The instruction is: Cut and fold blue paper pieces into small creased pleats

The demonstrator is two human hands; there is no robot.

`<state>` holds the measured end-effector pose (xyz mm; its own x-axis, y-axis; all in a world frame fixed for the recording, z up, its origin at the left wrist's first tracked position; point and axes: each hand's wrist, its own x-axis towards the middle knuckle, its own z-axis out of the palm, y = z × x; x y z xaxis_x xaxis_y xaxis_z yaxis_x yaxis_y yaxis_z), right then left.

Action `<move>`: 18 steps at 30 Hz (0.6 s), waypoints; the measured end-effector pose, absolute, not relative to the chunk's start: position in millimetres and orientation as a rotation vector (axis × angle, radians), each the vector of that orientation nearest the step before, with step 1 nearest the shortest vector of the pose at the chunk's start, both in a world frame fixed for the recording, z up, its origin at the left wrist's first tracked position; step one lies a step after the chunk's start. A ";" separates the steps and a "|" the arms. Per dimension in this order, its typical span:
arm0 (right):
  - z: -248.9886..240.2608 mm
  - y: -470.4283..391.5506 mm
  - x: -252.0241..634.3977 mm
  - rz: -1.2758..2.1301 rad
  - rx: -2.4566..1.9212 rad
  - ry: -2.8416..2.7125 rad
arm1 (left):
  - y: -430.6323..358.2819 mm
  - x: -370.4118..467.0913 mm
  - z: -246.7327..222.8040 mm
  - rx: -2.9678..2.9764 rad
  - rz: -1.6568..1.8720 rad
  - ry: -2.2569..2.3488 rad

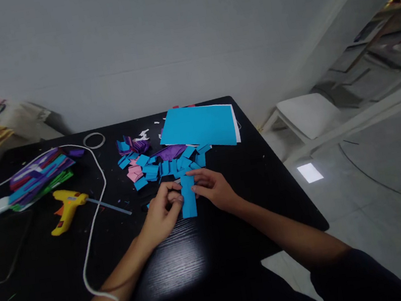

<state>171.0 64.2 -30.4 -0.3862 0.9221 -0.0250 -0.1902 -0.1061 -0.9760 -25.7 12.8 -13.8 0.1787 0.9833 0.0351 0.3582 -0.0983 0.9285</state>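
Note:
Between my two hands is a blue paper strip (189,200), upright in view and creased along its length. My left hand (162,211) pinches its left edge with thumb and fingers. From the right, my right hand (212,189) grips the strip near its top, index finger across the upper end and thumb on the side. Just beyond my hands lies a heap of small folded blue paper pieces (151,170), with some pink paper pieces (135,173) at its left. Behind it sit a bundle of folded purple paper (137,145) and a stack of blue sheets (199,126).
A yellow glue gun (66,208) with a clear stick lies at the left. A white cable (98,201) loops across the black table (236,235). Colourful paper strips (40,177) and a tape ring (94,140) are farther back. A white chair (308,114) stands at the right.

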 end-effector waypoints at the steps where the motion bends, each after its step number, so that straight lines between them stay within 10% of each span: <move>1: -30.5 64.1 170.8 1.630 -0.896 -1.300 | 12.8 -25.6 -13.3 1.620 0.928 1.326; 18: -32.7 63.3 171.4 1.680 -0.929 -1.333 | 15.7 -24.8 -16.1 1.571 1.001 1.288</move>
